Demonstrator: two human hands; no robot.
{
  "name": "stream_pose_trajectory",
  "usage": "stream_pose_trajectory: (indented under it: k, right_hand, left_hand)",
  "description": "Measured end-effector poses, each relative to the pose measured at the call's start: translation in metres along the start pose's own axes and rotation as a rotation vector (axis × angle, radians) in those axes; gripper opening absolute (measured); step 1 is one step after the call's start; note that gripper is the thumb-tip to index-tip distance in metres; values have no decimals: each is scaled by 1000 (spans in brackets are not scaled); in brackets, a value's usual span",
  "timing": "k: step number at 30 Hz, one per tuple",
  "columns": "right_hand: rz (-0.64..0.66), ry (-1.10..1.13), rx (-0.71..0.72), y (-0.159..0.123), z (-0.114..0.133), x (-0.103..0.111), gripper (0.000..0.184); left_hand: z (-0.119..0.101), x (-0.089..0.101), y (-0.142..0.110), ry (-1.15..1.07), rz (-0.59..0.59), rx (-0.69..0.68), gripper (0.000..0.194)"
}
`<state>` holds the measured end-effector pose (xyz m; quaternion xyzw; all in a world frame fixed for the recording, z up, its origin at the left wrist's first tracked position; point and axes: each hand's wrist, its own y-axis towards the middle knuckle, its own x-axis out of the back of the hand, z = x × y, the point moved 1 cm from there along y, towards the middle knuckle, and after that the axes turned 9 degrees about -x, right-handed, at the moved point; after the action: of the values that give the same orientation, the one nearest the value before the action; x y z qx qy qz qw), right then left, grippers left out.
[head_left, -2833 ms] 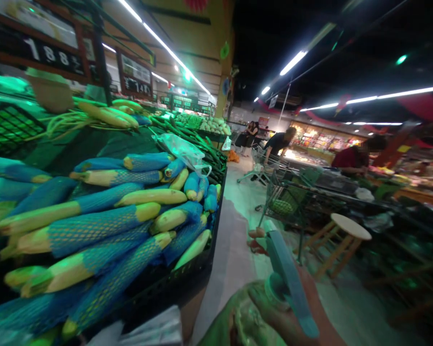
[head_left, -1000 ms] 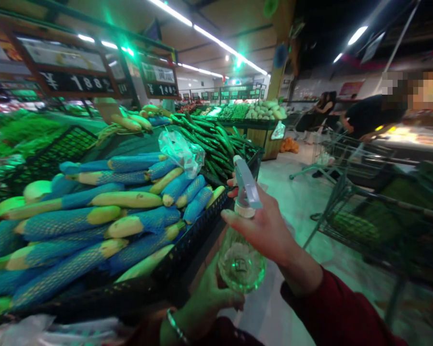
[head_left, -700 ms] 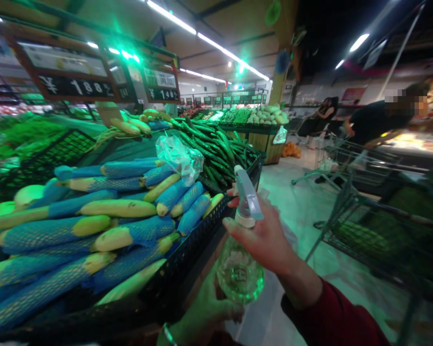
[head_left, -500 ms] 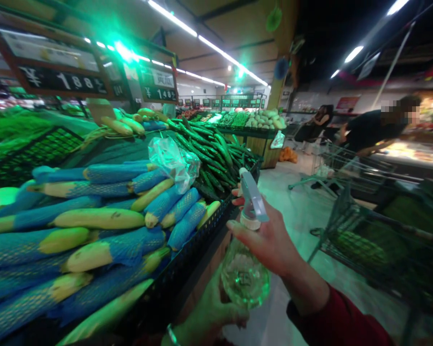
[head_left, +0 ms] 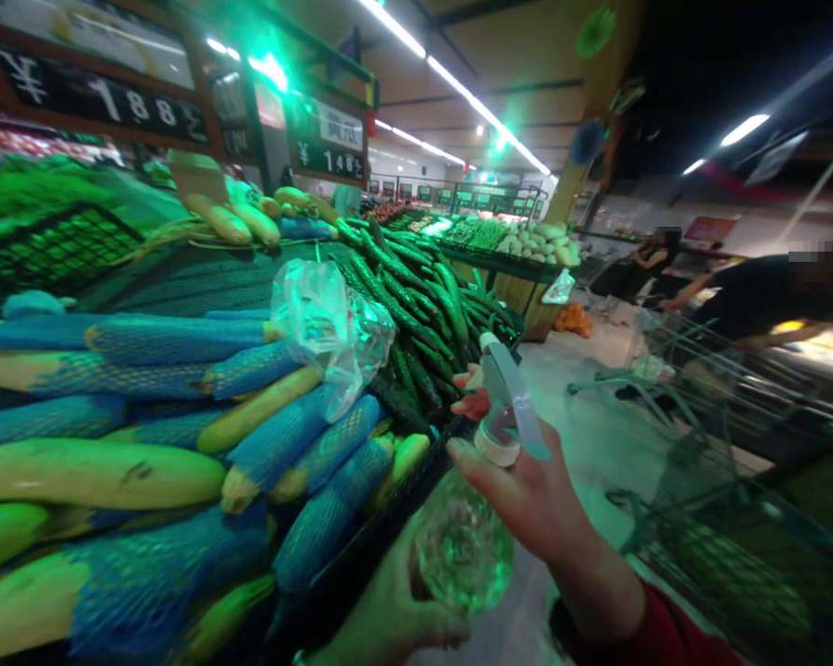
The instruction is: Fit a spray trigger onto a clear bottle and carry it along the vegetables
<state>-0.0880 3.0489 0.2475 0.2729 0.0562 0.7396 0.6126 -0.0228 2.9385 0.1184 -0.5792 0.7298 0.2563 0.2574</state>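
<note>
Closer price sign (head_left: 111, 100) — "¥188", held spray bottle (head_left: 466, 541)

Long pale vegetables in blue netting (head_left: 145, 564) lay left of the left hand (head_left: 395, 597), with a clear plastic bag (head_left: 319, 319) and dark green cucumbers (head_left: 423, 301) farther beyond it. Right of the right hand (head_left: 541, 499) stood shopping carts (head_left: 701, 370), a person in dark clothing (head_left: 756, 296) leaning behind them.

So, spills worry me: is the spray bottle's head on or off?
On: the white collar sits atop the bottle, trigger head rising above it.
</note>
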Motion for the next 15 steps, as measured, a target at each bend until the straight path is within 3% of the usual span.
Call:
stream_pose_trajectory:
  k: [6, 10, 15]
  right_hand:
    - [94, 38, 84, 22, -7, -3, 33]
    - [113, 62, 136, 31, -13, 17, 33]
    - [138, 66, 161, 42, -24, 60, 32]
  left_hand:
    - [8, 1, 18, -88, -108, -118, 109]
    - [22, -4, 39, -68, -21, -178, 108]
    - [35, -18, 69, 169, 198, -87, 93]
